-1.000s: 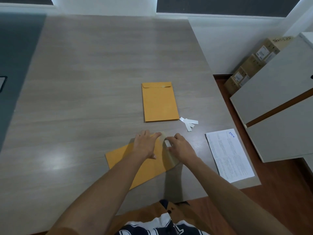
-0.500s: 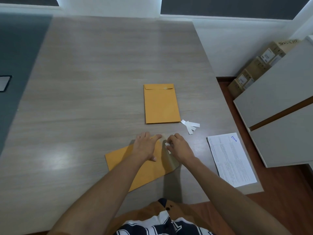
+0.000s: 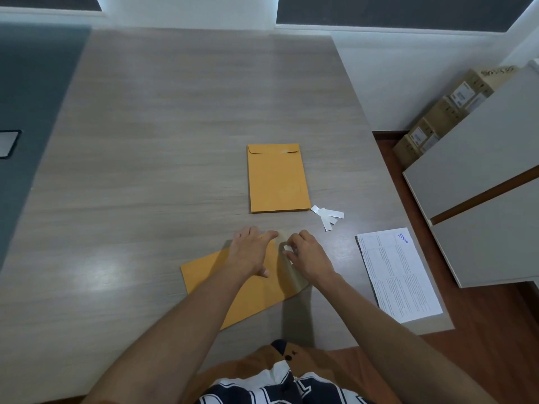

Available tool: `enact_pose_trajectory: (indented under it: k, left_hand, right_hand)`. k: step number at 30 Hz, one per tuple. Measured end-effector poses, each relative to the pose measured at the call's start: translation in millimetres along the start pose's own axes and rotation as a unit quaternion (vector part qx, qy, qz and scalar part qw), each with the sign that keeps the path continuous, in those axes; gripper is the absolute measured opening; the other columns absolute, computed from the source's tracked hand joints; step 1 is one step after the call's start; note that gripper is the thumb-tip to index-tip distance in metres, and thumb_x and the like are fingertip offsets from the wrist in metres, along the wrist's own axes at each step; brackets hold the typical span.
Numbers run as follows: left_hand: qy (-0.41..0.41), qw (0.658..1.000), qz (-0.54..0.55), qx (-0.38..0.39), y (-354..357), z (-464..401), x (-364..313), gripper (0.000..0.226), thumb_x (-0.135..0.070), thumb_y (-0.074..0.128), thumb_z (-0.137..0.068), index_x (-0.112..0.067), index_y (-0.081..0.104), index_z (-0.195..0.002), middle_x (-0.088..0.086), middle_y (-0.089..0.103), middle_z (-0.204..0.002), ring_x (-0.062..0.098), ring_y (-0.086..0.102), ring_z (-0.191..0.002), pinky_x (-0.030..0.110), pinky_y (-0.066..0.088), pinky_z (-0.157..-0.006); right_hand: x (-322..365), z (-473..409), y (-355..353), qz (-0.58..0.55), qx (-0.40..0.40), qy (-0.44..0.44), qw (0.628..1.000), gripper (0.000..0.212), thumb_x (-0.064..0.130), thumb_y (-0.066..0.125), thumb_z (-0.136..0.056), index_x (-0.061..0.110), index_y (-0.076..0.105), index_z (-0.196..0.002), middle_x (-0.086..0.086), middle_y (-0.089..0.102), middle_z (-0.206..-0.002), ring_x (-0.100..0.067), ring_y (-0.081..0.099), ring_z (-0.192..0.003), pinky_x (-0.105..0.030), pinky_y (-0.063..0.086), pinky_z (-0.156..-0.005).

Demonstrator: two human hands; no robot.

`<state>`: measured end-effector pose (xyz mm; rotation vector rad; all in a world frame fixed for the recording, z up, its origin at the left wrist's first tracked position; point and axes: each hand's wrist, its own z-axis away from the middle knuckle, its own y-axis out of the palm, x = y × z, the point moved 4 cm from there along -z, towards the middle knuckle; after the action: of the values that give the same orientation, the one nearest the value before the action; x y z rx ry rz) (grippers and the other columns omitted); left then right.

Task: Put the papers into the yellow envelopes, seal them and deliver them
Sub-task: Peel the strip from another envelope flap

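Observation:
A yellow envelope (image 3: 248, 298) lies tilted on the wooden table (image 3: 175, 141) just in front of me. My left hand (image 3: 252, 253) rests flat on its upper part, fingers spread. My right hand (image 3: 309, 255) pinches a small white strip (image 3: 287, 248) at the envelope's flap end. A stack of yellow envelopes (image 3: 277, 182), flap shut on top, lies straight beyond my hands. A printed paper sheet (image 3: 398, 275) lies at the table's right edge.
Several peeled white strips (image 3: 328, 215) lie between the envelope stack and the paper. Grey cabinets (image 3: 481, 182) stand to the right, with cardboard boxes (image 3: 446, 112) on the floor behind them. A dark device (image 3: 8, 142) sits at the far left.
My hands stay on the envelope's flap end; my right fingers have worked the small white strip slightly. The view has shifted a little.

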<state>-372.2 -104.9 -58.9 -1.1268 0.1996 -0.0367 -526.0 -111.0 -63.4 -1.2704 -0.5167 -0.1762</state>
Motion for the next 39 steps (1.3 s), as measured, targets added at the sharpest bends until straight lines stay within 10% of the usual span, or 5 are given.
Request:
enact_pose_trajectory:
  k: [39]
  left_hand:
    - [0.004, 1.000, 0.010, -0.001, 2.7, -3.5, 3.0, 0.100, -0.053, 0.083, -0.066, -0.040, 0.024, -0.145, 0.008, 0.046, -0.130, 0.027, 0.041, -0.124, 0.040, 0.037, -0.102]
  right_hand:
    - [-2.3, 3.1, 0.9, 0.045, 0.032, -0.077, 0.996, 0.027, 0.033, 0.053, -0.098, 0.024, 0.056, -0.123, -0.003, 0.048, -0.114, -0.017, 0.049, -0.105, -0.026, 0.047, -0.084]
